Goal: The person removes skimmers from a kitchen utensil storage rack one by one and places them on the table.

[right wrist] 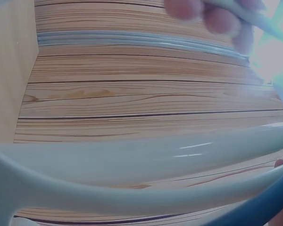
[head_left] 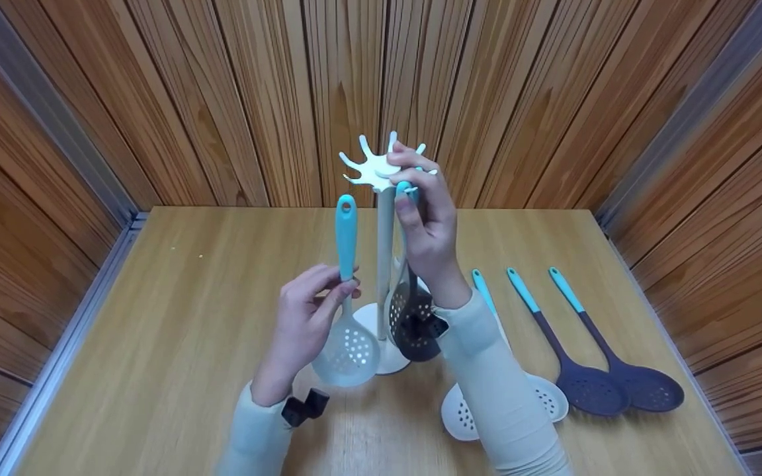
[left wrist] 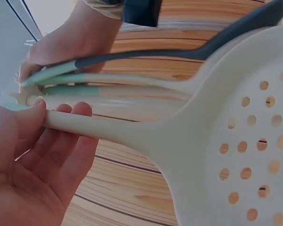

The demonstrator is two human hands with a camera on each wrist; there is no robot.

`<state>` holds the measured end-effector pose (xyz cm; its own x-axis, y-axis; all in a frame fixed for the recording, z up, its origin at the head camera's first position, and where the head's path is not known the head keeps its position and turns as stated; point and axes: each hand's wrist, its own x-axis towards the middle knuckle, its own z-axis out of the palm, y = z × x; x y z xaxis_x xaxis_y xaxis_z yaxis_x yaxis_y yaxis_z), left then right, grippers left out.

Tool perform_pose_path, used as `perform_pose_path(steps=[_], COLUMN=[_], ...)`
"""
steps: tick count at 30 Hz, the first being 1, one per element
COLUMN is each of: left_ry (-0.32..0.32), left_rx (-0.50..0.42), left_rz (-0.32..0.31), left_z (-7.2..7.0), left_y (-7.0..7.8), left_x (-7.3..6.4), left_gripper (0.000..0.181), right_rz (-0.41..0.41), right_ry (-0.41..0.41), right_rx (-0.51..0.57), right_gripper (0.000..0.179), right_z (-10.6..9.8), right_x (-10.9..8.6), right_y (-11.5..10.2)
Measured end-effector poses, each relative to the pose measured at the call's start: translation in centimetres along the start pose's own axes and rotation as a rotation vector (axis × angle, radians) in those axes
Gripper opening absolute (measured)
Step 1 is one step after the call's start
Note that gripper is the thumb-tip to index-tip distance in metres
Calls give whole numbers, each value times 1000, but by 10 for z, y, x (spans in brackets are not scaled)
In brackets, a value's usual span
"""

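My left hand (head_left: 308,314) holds a white skimmer (head_left: 336,370) upright by the neck, just below its turquoise handle, in front of and left of a white utensil stand (head_left: 385,264). The skimmer's perforated bowl fills the right side of the left wrist view. At the top of the stand, my right hand (head_left: 430,228) pinches the turquoise handle end of a dark skimmer (head_left: 414,347) beside the hooks. The dark skimmer hangs down along the pole. More handles, one on a white-necked utensil (left wrist: 132,78), hang beside it on the stand.
Right of the stand, two dark perforated utensils, one (head_left: 592,390) partly overlapping the other (head_left: 659,390), lie on the wooden table (head_left: 176,344). White perforated heads, one of them a white skimmer (head_left: 458,413), lie partly under my right forearm. Wood-panelled walls (head_left: 262,99) enclose the table.
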<state>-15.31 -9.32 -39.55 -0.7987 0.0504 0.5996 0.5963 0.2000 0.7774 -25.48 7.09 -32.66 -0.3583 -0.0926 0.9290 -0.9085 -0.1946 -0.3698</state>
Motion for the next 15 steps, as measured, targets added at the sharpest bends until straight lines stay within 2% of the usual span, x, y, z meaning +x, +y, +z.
perform_pose_path(steps=[7,15], left_ry=[7,-8], left_rx=[-20,-9], left_rz=[-105,-177], left_z=[-8,-16], left_y=[-11,-23], left_x=[-9,-15], left_gripper=[18,17], right_rz=[0,-2], right_ry=[8,8], right_rx=[-3,-1], right_gripper=[29,29], right_z=[1,2], right_x=[-1,0], right_y=[-2,-3])
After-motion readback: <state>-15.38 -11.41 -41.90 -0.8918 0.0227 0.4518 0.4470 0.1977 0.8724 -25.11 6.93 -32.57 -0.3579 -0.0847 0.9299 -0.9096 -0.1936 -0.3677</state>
